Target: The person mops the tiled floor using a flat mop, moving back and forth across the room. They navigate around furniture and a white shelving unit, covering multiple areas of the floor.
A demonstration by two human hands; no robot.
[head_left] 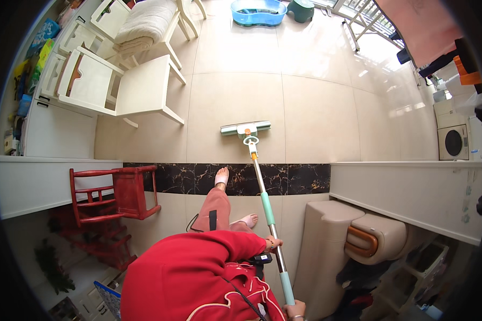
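Gripping the mop pole point(268, 208) – both hands point(274, 244) point(295, 308) – mop head point(246, 129) on beige tiles point(318, 120)

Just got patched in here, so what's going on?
A person in red is holding a mop. The left hand grips its pole and the right hand holds the near end. The mop head is on the pale floor tiles, beyond the dark marble strip.

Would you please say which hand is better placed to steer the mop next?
Probably the left hand: it grips the silver metal pole nearer the green bar-shaped mop head; the right hand is farther back.
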